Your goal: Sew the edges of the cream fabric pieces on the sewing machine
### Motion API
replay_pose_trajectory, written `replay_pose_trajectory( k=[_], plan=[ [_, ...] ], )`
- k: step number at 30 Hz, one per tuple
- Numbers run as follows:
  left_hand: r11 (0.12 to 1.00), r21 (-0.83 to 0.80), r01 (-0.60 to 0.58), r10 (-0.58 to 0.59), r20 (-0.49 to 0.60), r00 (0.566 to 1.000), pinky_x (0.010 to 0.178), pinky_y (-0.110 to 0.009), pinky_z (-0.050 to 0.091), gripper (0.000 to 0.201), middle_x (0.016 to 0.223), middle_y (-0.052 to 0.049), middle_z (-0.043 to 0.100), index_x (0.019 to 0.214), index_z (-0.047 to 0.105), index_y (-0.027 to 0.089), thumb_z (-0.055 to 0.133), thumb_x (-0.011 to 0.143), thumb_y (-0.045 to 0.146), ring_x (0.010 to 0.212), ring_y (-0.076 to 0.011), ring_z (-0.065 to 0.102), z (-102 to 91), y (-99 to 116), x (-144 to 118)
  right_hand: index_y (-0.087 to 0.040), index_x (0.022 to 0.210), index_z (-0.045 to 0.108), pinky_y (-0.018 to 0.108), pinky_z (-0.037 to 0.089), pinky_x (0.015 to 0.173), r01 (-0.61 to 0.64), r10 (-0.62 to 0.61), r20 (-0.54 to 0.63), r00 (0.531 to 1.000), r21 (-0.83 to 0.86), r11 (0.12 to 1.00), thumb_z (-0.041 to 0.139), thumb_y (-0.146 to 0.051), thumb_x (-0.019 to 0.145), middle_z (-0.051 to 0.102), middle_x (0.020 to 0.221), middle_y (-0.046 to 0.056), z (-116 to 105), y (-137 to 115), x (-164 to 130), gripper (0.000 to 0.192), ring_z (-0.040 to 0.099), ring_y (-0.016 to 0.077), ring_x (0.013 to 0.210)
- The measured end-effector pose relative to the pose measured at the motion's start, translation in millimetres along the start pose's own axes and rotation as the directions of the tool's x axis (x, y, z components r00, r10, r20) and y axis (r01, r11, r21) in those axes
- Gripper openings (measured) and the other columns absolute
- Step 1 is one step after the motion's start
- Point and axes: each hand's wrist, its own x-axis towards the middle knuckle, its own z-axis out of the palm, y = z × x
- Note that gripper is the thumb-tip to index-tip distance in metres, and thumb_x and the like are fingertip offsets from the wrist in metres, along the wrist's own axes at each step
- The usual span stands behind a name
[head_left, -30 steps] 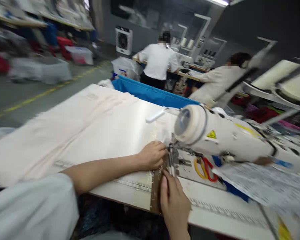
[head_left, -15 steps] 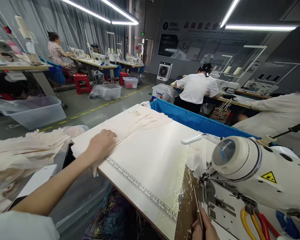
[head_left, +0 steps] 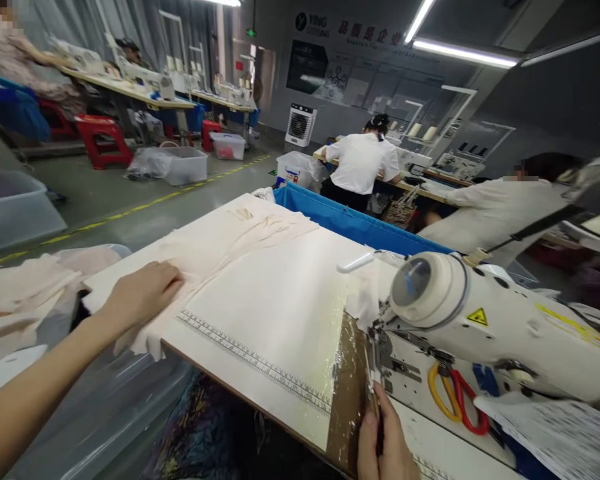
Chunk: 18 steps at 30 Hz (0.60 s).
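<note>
My left hand lies palm down on pale pink cloth at the left edge of the white sewing table, pressing it flat. The cloth hangs over that edge. My right hand is at the table's front edge, closed around a thin metal tool just in front of the needle area of the white sewing machine. A pile of the same pale cloth rests to the left, beside my left arm.
Yellow and red handled scissors lie on the machine bed, printed papers to the right. A blue fabric bin stands behind the table. Two people sit at machines beyond it. Plastic tubs and red stools stand across the aisle.
My left hand left the needle area, went to the table's left edge and slid the pink cloth leftward. My right hand stayed by the needle, gripping the thin tool.
</note>
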Motion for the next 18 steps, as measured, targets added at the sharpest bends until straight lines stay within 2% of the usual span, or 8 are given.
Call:
replay_pose_trajectory(
  k=[2,5,9,11,13,18],
  plan=[
    [0.999,-0.036,0.017,-0.018,-0.003,1.0,0.082,-0.037,0.047,0.039,0.106,-0.009,0.069,0.091,0.062,0.019,0.028,0.095,0.039,0.104,-0.0276,0.059,2.2,-3.2,2.6,-0.014,0.129,0.062,0.031,0.051,0.052,0.001,-0.001,0.009,1.0,0.026,1.0,0.039,-0.05,0.1,0.075,0.111,0.017,-1.2,-1.4,-0.7,0.051,0.07,0.0225,0.06],
    [1.0,-0.024,0.014,-0.015,-0.042,0.999,0.083,-0.039,0.048,0.036,0.104,-0.011,0.069,0.092,0.06,0.018,0.032,0.092,0.041,0.104,-0.0285,0.058,4.2,-2.9,5.7,-0.015,0.123,0.064,0.029,0.047,0.047,-0.059,0.059,0.005,0.998,0.037,0.998,0.043,-0.05,0.098,0.077,0.098,0.014,-3.2,-4.4,-1.6,0.048,0.059,0.0165,0.044],
    [0.998,0.05,0.027,-0.025,-0.037,0.999,0.078,-0.038,0.048,0.039,0.108,-0.012,0.068,0.097,0.061,0.016,0.031,0.092,0.041,0.105,-0.0295,0.058,7.5,1.7,6.0,-0.014,0.117,0.066,0.028,0.045,0.046,-0.095,0.094,0.019,0.995,0.058,0.994,0.044,-0.055,0.098,0.074,0.073,0.009,-4.7,-7.3,-3.4,0.05,0.051,0.0155,0.038],
    [0.997,0.054,0.048,-0.047,-0.006,0.999,0.074,-0.036,0.047,0.042,0.107,-0.011,0.069,0.094,0.062,0.018,0.026,0.094,0.04,0.105,-0.0291,0.059,8.6,1.3,6.1,-0.014,0.116,0.067,0.028,0.045,0.046,-0.097,0.094,0.035,0.995,0.078,0.992,0.043,-0.056,0.098,0.071,0.067,0.007,-4.8,-7.2,-4.1,0.052,0.054,0.0168,0.04],
    [0.997,0.04,0.058,-0.059,0.002,0.998,0.071,-0.035,0.046,0.045,0.107,-0.01,0.069,0.093,0.063,0.019,0.023,0.095,0.041,0.105,-0.0289,0.06,7.6,-0.9,6.7,-0.013,0.117,0.068,0.027,0.045,0.046,-0.107,0.103,0.045,0.994,0.093,0.99,0.044,-0.057,0.097,0.071,0.068,0.008,-5.2,-6.0,-4.4,0.053,0.059,0.0182,0.046],
    [0.997,0.076,0.009,-0.002,-0.089,0.996,0.079,-0.037,0.046,0.044,0.099,-0.01,0.07,0.09,0.062,0.018,0.023,0.09,0.038,0.098,-0.0285,0.061,0.3,3.4,9.0,-0.014,0.115,0.068,0.024,0.045,0.046,-0.187,0.177,0.072,0.982,0.179,0.966,0.05,-0.061,0.093,0.073,0.079,0.011,-7.4,-4.6,-0.5,0.055,0.066,0.0212,0.063]
  ],
)
